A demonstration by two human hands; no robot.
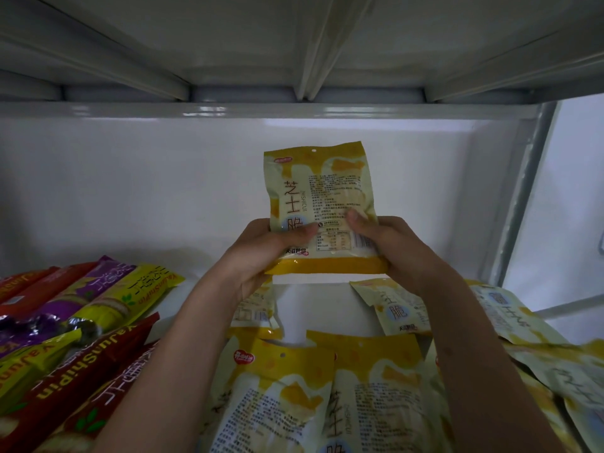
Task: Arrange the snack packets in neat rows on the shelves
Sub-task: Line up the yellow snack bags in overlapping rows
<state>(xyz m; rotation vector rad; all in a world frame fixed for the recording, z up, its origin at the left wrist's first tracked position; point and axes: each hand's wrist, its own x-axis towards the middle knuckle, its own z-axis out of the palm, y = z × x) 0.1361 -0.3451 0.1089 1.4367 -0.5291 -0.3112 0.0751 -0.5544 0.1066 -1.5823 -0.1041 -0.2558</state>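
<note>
Yellow packet held upright in both hands

Yellow-and-cream plastic snack packet [318, 204] stands upright above the white metal shelf [313, 292], gripped at its lower corners. The left hand [261, 253] and right hand [389, 246] each curl round an edge, thumbs pressed on the printed face. More matching yellow packets [327, 387] lie flat below.

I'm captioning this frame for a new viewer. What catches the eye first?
A yellow-and-white snack packet held upright in mid-frame, its lower part gripped by the left hand and right hand. Below lie more yellow packets in loose overlap on the white shelf, with long red, purple and yellow packets at the left.
</note>
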